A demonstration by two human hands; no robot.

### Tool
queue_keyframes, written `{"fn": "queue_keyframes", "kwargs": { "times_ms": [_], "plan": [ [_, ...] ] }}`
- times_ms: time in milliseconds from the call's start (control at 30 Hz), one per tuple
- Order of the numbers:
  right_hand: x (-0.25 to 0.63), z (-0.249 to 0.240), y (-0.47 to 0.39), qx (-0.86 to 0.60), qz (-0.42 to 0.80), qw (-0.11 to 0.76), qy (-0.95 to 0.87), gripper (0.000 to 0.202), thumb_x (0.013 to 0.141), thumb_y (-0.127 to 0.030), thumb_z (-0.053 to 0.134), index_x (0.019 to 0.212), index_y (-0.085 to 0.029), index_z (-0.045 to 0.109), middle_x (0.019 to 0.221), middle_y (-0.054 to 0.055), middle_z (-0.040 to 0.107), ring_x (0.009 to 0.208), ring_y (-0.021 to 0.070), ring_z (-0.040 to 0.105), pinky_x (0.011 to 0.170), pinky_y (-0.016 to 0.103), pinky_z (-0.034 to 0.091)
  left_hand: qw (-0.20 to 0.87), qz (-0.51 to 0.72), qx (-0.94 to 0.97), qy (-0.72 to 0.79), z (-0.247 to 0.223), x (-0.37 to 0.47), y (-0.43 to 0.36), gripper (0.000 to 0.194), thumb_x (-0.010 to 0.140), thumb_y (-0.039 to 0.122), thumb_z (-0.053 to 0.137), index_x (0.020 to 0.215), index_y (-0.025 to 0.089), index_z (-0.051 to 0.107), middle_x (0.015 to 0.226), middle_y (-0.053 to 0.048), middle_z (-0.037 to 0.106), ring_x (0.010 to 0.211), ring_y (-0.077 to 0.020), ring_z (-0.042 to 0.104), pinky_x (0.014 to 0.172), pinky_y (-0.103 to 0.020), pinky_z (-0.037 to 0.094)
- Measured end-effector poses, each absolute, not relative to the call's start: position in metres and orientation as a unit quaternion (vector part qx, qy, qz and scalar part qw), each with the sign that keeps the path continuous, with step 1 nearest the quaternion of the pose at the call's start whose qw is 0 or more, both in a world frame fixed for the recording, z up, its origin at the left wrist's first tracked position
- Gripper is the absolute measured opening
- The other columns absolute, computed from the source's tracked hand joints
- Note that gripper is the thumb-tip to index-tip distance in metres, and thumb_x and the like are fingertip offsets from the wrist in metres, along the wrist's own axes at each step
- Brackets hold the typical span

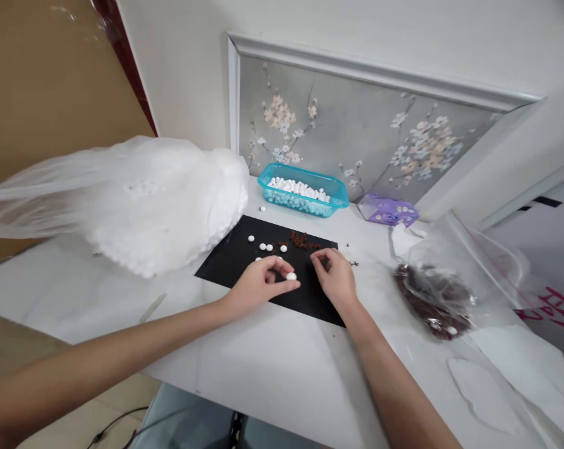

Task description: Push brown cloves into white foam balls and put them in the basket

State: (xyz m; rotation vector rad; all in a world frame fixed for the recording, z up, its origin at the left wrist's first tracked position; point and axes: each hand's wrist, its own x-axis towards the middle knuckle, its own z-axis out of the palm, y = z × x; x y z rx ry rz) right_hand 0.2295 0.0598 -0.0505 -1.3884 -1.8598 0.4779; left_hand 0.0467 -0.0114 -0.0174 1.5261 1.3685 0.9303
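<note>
Over a black mat [305,302], my left hand [262,284] holds a white round piece [291,276] between thumb and fingertips. To its right, my right hand [335,277] has its thumb and index finger pinched together; whatever may be between them is too small to make out. Several white pieces [283,248] lie on the mat behind my left hand. A small heap of reddish-brown bits [301,241] sits near the mat's back edge, just behind my right hand.
Behind the mat stands a turquoise basket [303,206] of white pieces. A big white bag [169,206] fills the left. At the right are a purple packet [388,211] and a clear bag of brown material [431,299]. A framed floral panel [347,125] is behind.
</note>
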Motion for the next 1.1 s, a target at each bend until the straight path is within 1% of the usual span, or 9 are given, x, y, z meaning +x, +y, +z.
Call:
{"fn": "queue_keyframes", "kwargs": {
  "times_ms": [100, 200, 233, 300, 400, 500, 600, 967, 1100],
  "plan": [
    [0.228, -0.049, 0.060, -0.516, 0.324, 0.454, -0.650, 0.027, 0.075, -0.044, 0.058, 0.077, -0.017, 0.061, 0.074, 0.001, 0.058, 0.050, 0.0086, 0.040, 0.050, 0.026, 0.034, 0.425, 0.424, 0.602, 0.527, -0.026, 0.059, 0.006, 0.033, 0.071, 0.045, 0.064, 0.087, 0.017, 0.063, 0.058, 0.005, 0.048, 0.047, -0.0060, 0.032, 0.047, -0.021, 0.027],
    [0.221, -0.047, 0.057, -0.471, 0.475, 0.497, -0.553, 0.031, 0.072, -0.047, 0.062, 0.082, -0.017, 0.060, 0.065, -0.003, 0.052, 0.045, 0.0061, 0.033, 0.044, 0.023, 0.027, 0.414, 0.492, 0.571, 0.510, -0.030, 0.051, 0.008, 0.032, 0.077, 0.046, 0.058, 0.094, 0.019, 0.063, 0.083, -0.002, 0.062, 0.063, -0.0098, 0.050, 0.058, -0.023, 0.037],
    [0.218, -0.046, 0.055, -0.450, 0.514, 0.500, -0.533, 0.031, 0.072, -0.046, 0.063, 0.082, -0.018, 0.060, 0.064, -0.004, 0.051, 0.044, 0.0051, 0.032, 0.043, 0.023, 0.025, 0.418, 0.505, 0.562, 0.504, -0.029, 0.047, 0.007, 0.033, 0.078, 0.045, 0.057, 0.098, 0.019, 0.063, 0.091, -0.003, 0.064, 0.071, -0.0118, 0.054, 0.064, -0.024, 0.040],
    [0.213, -0.043, 0.051, -0.407, 0.571, 0.494, -0.514, 0.027, 0.071, -0.043, 0.065, 0.080, -0.017, 0.061, 0.066, -0.004, 0.050, 0.044, 0.0038, 0.031, 0.042, 0.023, 0.022, 0.429, 0.511, 0.551, 0.501, -0.027, 0.040, 0.005, 0.036, 0.079, 0.043, 0.057, 0.106, 0.019, 0.060, 0.095, -0.005, 0.065, 0.083, -0.0146, 0.057, 0.073, -0.025, 0.041],
    [0.208, -0.039, 0.044, -0.370, 0.625, 0.470, -0.501, 0.024, 0.071, -0.040, 0.066, 0.076, -0.018, 0.060, 0.065, -0.004, 0.049, 0.044, 0.0033, 0.030, 0.041, 0.022, 0.022, 0.436, 0.508, 0.542, 0.508, -0.024, 0.037, 0.006, 0.042, 0.077, 0.040, 0.061, 0.112, 0.018, 0.057, 0.092, -0.005, 0.065, 0.086, -0.0158, 0.058, 0.076, -0.027, 0.042],
    [0.206, -0.036, 0.039, -0.359, 0.645, 0.448, -0.504, 0.024, 0.072, -0.040, 0.065, 0.073, -0.018, 0.058, 0.055, -0.006, 0.042, 0.043, 0.0040, 0.028, 0.041, 0.022, 0.020, 0.442, 0.508, 0.533, 0.513, -0.025, 0.040, 0.009, 0.036, 0.073, 0.039, 0.065, 0.101, 0.016, 0.060, 0.097, -0.006, 0.065, 0.089, -0.0165, 0.059, 0.077, -0.027, 0.043],
    [0.204, -0.034, 0.037, -0.360, 0.641, 0.437, -0.519, 0.024, 0.073, -0.041, 0.065, 0.072, -0.018, 0.057, 0.048, -0.008, 0.035, 0.043, 0.0048, 0.026, 0.042, 0.022, 0.020, 0.449, 0.490, 0.538, 0.518, -0.026, 0.042, 0.010, 0.031, 0.072, 0.039, 0.066, 0.092, 0.015, 0.063, 0.094, -0.006, 0.066, 0.084, -0.0158, 0.060, 0.076, -0.028, 0.044],
    [0.205, -0.040, 0.038, -0.362, 0.627, 0.417, -0.549, 0.024, 0.074, -0.042, 0.065, 0.074, -0.019, 0.058, 0.051, -0.008, 0.034, 0.045, 0.0047, 0.025, 0.042, 0.022, 0.019, 0.431, 0.474, 0.572, 0.513, -0.027, 0.041, 0.008, 0.030, 0.072, 0.040, 0.065, 0.089, 0.016, 0.068, 0.083, -0.005, 0.067, 0.073, -0.0147, 0.059, 0.065, -0.027, 0.045],
    [0.205, -0.041, 0.038, -0.362, 0.627, 0.414, -0.552, 0.025, 0.073, -0.042, 0.066, 0.076, -0.018, 0.058, 0.053, -0.007, 0.036, 0.045, 0.0042, 0.026, 0.041, 0.021, 0.018, 0.441, 0.479, 0.568, 0.503, -0.029, 0.040, 0.008, 0.030, 0.071, 0.040, 0.066, 0.089, 0.016, 0.068, 0.082, -0.004, 0.067, 0.073, -0.0149, 0.059, 0.067, -0.028, 0.045]
  ]
}}
